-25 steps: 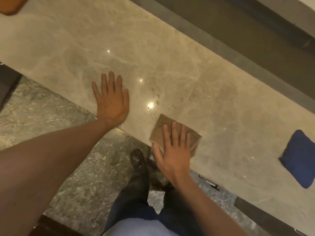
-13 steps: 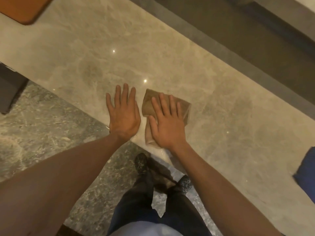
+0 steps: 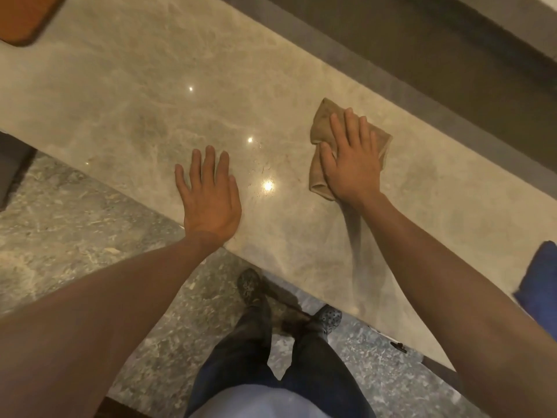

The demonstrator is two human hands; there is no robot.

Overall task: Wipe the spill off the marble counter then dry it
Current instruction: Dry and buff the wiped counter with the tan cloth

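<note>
Right hand [image 3: 351, 164] is flat on the tan cloth [image 3: 319, 128], fingers spread wide, pressing it onto the marble counter [image 3: 120, 95] midway between the near and far edges. Left hand [image 3: 209, 194] lies palm down by the near edge, fingers apart, holding nothing. Small droplets [image 3: 265, 168] glisten between the hands. A blue cloth [image 3: 539, 282] sits at the right end.

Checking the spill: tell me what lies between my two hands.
Head view: bare marble counter with small droplets between left hand and right hand.
</note>
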